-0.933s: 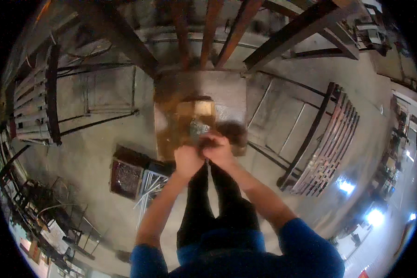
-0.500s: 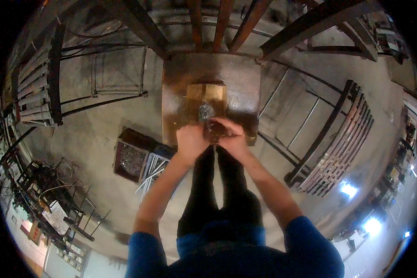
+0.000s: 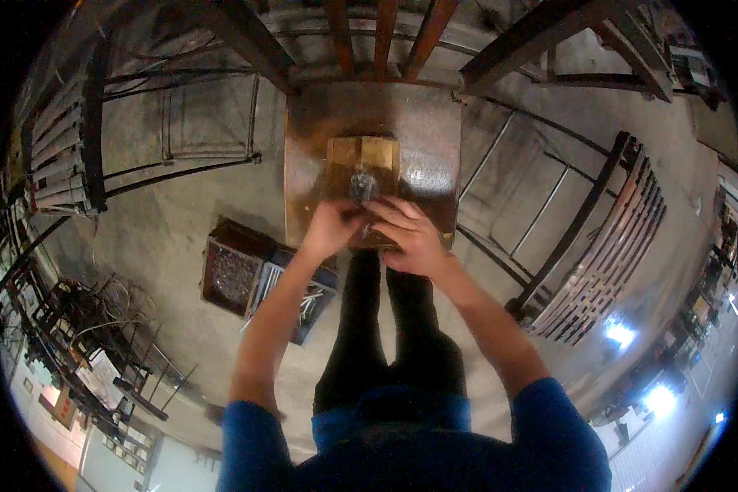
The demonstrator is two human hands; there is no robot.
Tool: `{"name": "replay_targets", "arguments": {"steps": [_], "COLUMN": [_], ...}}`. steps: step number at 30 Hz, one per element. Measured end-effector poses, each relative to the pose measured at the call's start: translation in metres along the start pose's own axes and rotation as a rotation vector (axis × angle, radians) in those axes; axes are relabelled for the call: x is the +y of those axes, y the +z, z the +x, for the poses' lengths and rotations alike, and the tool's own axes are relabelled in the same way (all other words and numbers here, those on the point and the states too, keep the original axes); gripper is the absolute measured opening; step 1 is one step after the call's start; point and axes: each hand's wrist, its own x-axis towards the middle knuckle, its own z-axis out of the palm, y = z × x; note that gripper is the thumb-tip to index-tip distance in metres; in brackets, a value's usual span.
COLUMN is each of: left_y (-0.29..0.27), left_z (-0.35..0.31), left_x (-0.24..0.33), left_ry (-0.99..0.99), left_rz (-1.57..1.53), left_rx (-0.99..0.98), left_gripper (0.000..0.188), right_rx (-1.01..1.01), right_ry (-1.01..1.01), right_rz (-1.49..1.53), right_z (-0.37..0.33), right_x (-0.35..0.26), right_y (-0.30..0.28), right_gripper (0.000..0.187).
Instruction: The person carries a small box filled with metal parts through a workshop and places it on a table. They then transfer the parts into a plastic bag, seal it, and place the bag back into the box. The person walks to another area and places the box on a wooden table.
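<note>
A clear or silvery bundle of small shiny pieces [image 3: 362, 185] lies on a yellow-brown open box or block [image 3: 379, 150]. This stands on a brown wooden tabletop [image 3: 430, 123] in front of me. My left hand [image 3: 329, 230] is at the near edge of the table, its fingers curled in towards the thumb just below the shiny bundle. Whatever they pinch is too small or hidden to name. Opposite it, my right hand [image 3: 410, 235] reaches in with fingers stretched and slightly apart, their tips close to the left fingertips.
Left of my legs, a dark bin [image 3: 231, 275] of small metal pieces stands on the floor beside a blue tray [image 3: 307, 307] with metal rods. Slatted racks stand at left [image 3: 60, 152] and right [image 3: 602, 238]. Dark beams [image 3: 385, 37] rise beyond the table.
My right fingers have straightened and moved left over the near table edge. My left hand has shifted up slightly, and its fingers show more. My left arm uncovers more of the blue tray.
</note>
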Motion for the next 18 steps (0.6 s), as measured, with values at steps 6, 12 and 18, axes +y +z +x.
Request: {"name": "replay_targets", "arguments": {"steps": [6, 12, 18], "left_y": [-0.008, -0.004, -0.005], "left_z": [-0.003, -0.001, 0.003], "left_x": [0.005, 0.000, 0.003], "left_ry": [-0.161, -0.132, -0.105], "left_rz": [-0.307, -0.399, -0.409], "left_rx": [-0.111, -0.109, -0.123], "left_gripper": [0.010, 0.008, 0.010], "right_rx": [-0.055, -0.204, -0.222], "right_ry": [-0.023, -0.080, -0.119], "right_rz": [-0.077, -0.128, -0.197], "right_z": [-0.004, 0.004, 0.004], "right_x": [0.012, 0.012, 0.020], "right_y": [0.004, -0.003, -0.005], "right_gripper": [0.044, 0.047, 0.046]}}
